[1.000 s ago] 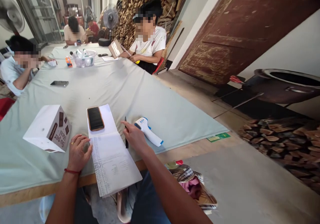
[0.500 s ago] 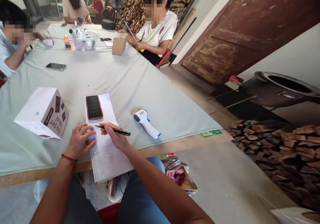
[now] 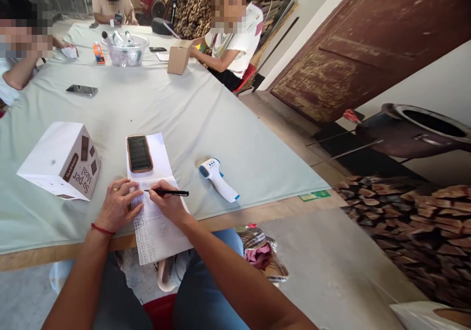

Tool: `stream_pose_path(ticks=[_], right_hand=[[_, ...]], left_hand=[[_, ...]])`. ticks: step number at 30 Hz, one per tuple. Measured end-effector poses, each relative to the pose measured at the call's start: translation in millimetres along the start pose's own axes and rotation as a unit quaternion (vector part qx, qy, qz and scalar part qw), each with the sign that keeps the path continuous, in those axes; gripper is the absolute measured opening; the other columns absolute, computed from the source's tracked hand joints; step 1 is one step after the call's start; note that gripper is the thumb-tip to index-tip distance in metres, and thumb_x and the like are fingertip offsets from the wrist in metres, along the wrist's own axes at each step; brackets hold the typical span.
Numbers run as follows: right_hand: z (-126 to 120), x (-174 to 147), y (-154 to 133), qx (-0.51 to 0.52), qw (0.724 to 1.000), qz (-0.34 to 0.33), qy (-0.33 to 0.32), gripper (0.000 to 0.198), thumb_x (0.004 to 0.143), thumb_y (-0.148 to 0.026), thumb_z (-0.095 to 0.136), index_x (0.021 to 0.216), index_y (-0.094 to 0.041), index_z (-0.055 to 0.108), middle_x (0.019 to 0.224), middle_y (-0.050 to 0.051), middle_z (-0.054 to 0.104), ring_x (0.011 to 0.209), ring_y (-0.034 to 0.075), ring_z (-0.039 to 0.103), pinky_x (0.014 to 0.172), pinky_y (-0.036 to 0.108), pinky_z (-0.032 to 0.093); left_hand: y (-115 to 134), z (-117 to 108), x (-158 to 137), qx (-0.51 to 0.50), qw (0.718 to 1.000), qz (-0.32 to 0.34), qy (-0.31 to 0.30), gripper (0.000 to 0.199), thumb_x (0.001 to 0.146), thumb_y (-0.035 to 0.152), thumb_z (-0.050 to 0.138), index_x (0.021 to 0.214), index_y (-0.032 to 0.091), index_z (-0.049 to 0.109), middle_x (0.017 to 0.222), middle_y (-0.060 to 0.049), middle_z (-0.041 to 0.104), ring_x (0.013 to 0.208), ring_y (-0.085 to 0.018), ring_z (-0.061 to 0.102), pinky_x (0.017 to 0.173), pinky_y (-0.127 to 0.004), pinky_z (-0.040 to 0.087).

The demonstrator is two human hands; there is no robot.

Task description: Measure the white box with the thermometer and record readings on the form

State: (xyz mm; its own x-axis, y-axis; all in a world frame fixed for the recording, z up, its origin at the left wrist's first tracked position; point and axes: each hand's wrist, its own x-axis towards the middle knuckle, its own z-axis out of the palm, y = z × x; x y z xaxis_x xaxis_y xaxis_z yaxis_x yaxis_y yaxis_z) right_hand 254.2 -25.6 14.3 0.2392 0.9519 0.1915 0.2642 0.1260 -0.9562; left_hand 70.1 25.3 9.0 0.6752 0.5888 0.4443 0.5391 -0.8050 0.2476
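Note:
My right hand [image 3: 167,203] grips a black pen [image 3: 169,192], its tip at the upper part of a written-on sheet of paper [image 3: 162,232]. The paper hangs partly over the table's front edge. My left hand [image 3: 121,203] lies with fingers spread on the paper's left side, a ring on one finger and a red cord round the wrist. Beyond both hands a smartphone [image 3: 139,153] in a brown case rests on the paper's far end. A white and blue infrared thermometer [image 3: 218,179] lies to the right, and a white printed box [image 3: 59,161] stands to the left.
Another phone [image 3: 82,90], a clear plastic bowl [image 3: 127,55] of bottles, an orange item [image 3: 98,53] and a cardboard box [image 3: 179,58] are farther up the cloth-covered table [image 3: 228,143]. Several people sit around it. Stacked firewood [image 3: 412,222] and a dark pot [image 3: 423,129] are at right.
My right hand has lowered the pen from above the paper to its surface. My left hand stays in place. The person at the far right has lowered the sheet they hold behind the cardboard box.

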Motion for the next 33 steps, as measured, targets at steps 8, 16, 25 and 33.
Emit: stream_pose_path(ticks=[8, 16, 25, 33], right_hand=[[1, 1, 7, -0.005, 0.999, -0.038, 0.002, 0.020, 0.077, -0.038, 0.053, 0.065, -0.022, 0.052, 0.064, 0.000, 0.056, 0.060, 0.014, 0.050, 0.062, 0.027, 0.045], [3, 0, 11, -0.010, 0.998, -0.061, 0.008, 0.018, 0.078, -0.035, 0.053, 0.065, -0.022, 0.051, 0.063, -0.002, 0.055, 0.059, 0.013, 0.049, 0.060, 0.026, 0.044], [2, 1, 11, -0.006, 0.998, -0.060, 0.009, 0.017, 0.076, -0.034, 0.053, 0.064, -0.022, 0.051, 0.062, -0.002, 0.055, 0.058, 0.013, 0.048, 0.060, 0.026, 0.044], [3, 1, 12, 0.006, 0.998, -0.052, 0.026, 0.018, 0.077, -0.036, 0.053, 0.065, -0.022, 0.052, 0.062, -0.001, 0.056, 0.058, 0.013, 0.049, 0.058, 0.027, 0.044]], left_hand=[[1, -2, 0, 0.021, 0.999, 0.027, 0.016, 0.024, 0.087, 0.033, 0.062, 0.107, 0.025, 0.071, 0.122, -0.006, 0.065, 0.121, -0.027, 0.050, 0.105, -0.046, 0.037], [2, -4, 1, 0.030, 0.999, 0.038, 0.017, 0.024, 0.088, 0.033, 0.062, 0.108, 0.024, 0.070, 0.123, -0.005, 0.065, 0.120, -0.027, 0.050, 0.104, -0.046, 0.038], [2, -4, 1, 0.024, 0.999, 0.026, 0.006, 0.024, 0.088, 0.034, 0.061, 0.108, 0.025, 0.070, 0.124, -0.004, 0.065, 0.121, -0.027, 0.049, 0.106, -0.046, 0.037], [3, -5, 2, 0.030, 0.999, 0.038, 0.017, 0.024, 0.088, 0.034, 0.060, 0.107, 0.023, 0.070, 0.122, -0.005, 0.065, 0.120, -0.027, 0.050, 0.104, -0.046, 0.038]])
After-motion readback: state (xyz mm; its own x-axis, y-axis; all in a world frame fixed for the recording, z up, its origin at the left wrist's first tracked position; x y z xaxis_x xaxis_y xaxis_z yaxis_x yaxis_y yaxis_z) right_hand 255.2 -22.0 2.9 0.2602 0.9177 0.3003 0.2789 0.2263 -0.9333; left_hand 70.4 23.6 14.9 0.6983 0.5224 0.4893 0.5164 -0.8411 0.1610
